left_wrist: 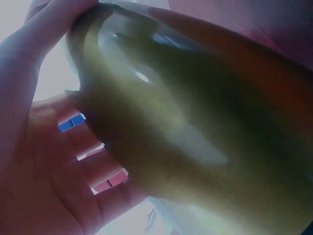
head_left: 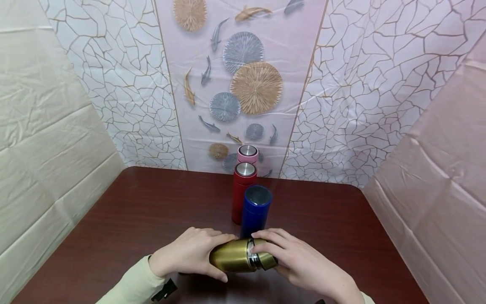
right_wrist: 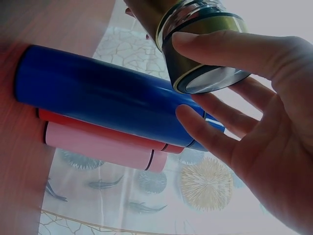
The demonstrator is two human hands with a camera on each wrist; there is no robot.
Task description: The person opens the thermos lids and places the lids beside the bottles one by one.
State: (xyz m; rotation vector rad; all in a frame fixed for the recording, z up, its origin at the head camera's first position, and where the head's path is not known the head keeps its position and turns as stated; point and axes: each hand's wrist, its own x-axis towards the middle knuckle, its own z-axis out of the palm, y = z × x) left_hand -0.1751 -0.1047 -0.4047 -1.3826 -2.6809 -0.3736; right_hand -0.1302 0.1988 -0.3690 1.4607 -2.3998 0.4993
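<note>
Gold vacuum flask [head_left: 229, 256] being held two-handed, lid [head_left: 268, 261] sitting askew at the neck

Left hand [head_left: 191, 253] is grasping the flask body: thumb running along the near side, fingers wrapping round the far side. Right hand [head_left: 301, 262] is grasping the lid between thumb and fingers. Metallic neck [head_left: 253, 261] is showing between body and lid; lid is tilting off the body's axis. Can't tell if it's touching the neck.

Flask is lying nearly sideways in the hands, above the table [head_left: 152, 211], toward the middle of its near edge. Base end is pointing at the left edge, lid end at the right edge.

Just beyond the hands, blue flask [head_left: 255, 217] is standing upright, dark disc on its cap. Red flask [head_left: 238, 202] is standing behind it, slightly nearer the left edge. Pink flask [head_left: 247, 159] is standing behind red, closest to the back edge. All three caps are on; red and pink are showing silver discs.

Crackle-and-koi backdrop [head_left: 144, 84] is hanging behind the back edge. Pale drapes [head_left: 49, 147] are flanking the left and right edges.
</note>
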